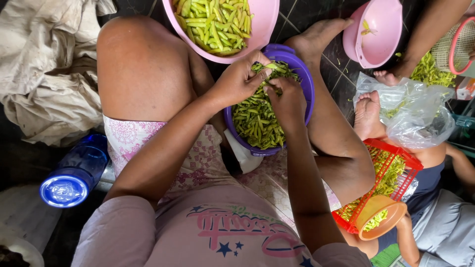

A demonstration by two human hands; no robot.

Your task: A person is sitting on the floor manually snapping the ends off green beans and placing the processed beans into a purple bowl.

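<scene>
Both hands meet over the purple bowl point(303, 74) of green bean pods: the left hand point(240, 81) pinches one pod point(269, 66) at its fingertips, and the right hand point(286, 101) closes on the same pod just beside it. Beyond the hands sits a smooth pink bowl point(262, 29) heaped with paler pods. Far left of the hands lies a translucent blue plastic bottle point(74, 173); to the right, a crinkled clear plastic bag point(420, 116).

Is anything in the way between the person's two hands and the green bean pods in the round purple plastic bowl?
Nothing visible. The left hand and right hand are over the round purple plastic bowl, both pinching one green bean pod. The other green bean pods lie uncovered right below them.
</scene>
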